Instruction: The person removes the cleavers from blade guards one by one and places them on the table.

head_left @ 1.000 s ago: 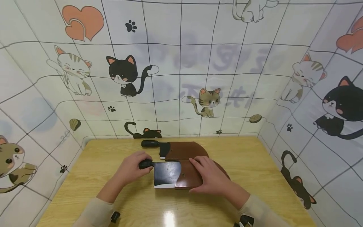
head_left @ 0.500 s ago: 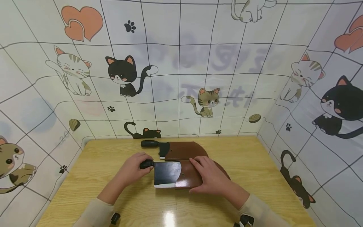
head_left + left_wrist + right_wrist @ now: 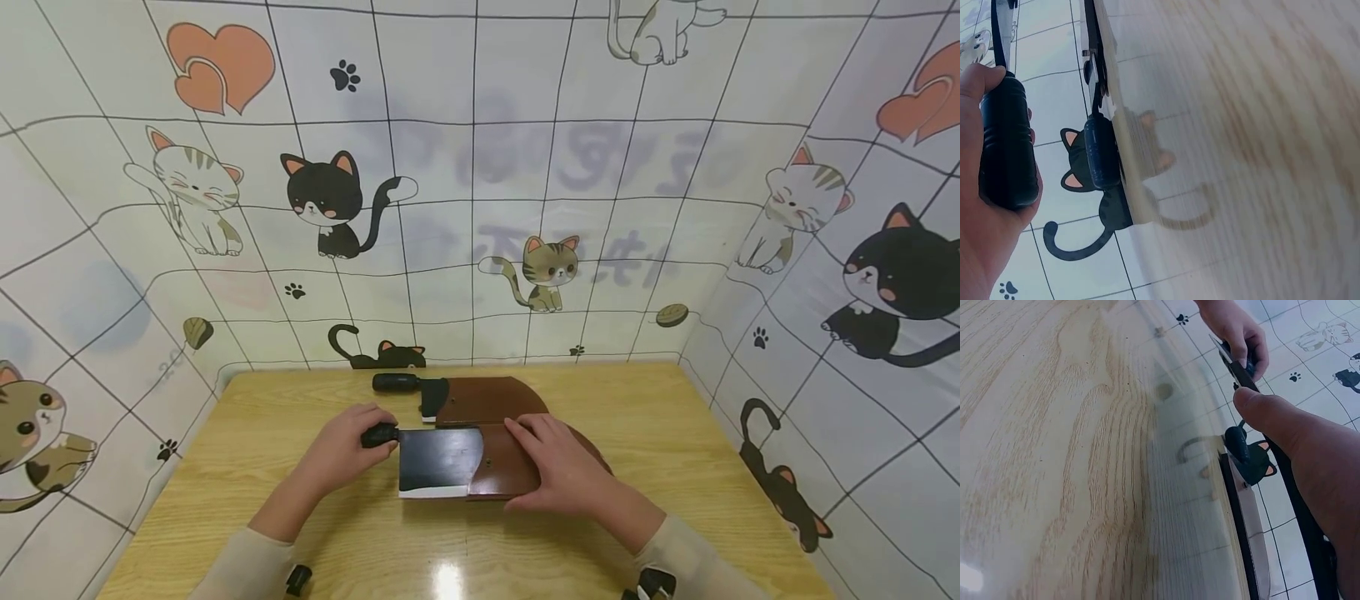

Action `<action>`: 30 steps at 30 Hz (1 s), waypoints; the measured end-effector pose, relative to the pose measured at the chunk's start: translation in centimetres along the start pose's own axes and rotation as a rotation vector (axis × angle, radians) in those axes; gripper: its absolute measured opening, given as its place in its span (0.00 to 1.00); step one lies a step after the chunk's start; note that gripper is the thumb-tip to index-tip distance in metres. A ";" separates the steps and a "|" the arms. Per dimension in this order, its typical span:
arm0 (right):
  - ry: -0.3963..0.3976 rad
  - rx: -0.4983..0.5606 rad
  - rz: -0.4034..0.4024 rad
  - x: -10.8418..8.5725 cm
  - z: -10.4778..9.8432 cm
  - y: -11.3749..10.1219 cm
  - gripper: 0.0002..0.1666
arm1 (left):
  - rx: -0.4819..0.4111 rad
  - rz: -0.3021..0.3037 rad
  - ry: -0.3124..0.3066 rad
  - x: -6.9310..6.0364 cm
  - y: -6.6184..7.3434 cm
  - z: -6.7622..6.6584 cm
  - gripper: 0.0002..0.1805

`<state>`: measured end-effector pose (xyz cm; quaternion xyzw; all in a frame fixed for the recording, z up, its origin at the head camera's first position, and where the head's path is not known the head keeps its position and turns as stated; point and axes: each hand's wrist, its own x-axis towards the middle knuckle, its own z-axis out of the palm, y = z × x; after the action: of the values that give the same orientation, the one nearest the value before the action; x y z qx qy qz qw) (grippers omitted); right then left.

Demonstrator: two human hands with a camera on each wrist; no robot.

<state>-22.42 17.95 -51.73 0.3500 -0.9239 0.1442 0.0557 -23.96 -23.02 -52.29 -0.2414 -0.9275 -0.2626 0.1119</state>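
Cleaver [image 3: 438, 460] sits partly in brown sheath [image 3: 504, 471] above desk [image 3: 360, 546], my left hand [image 3: 347, 450] gripping handle [image 3: 379, 434], right hand [image 3: 564, 468] holding sheath, so I should hold both aligned, fingers clear of edge [image 3: 431, 493].

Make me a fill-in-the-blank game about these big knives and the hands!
1. The left hand grips the near cleaver by its black ____.
2. The sheath held by the right hand is coloured ____.
3. The head view shows ____ cleavers in all.
4. The cartoon animals on the backdrop are ____.

Missing words: handle; brown; two; cats.
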 end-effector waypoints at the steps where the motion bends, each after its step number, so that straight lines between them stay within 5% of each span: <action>1: -0.001 0.003 -0.001 -0.1 0.0 0.1 0.76 | 0.001 -0.001 -0.001 -0.1 -0.1 -0.1 0.16; 22: 0.020 -0.005 -0.059 -1.3 -0.2 1.6 0.76 | -0.049 -0.008 -0.019 -0.9 -1.2 -1.0 0.15; 30: 0.035 0.029 -0.035 -2.0 -0.3 2.3 0.73 | -0.043 -0.071 -0.025 -1.5 -2.2 -1.3 0.14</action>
<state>-22.42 20.98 -52.41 0.3643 -0.9143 0.1626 0.0693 -23.70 -25.95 -52.67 -0.2141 -0.9309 -0.2831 0.0856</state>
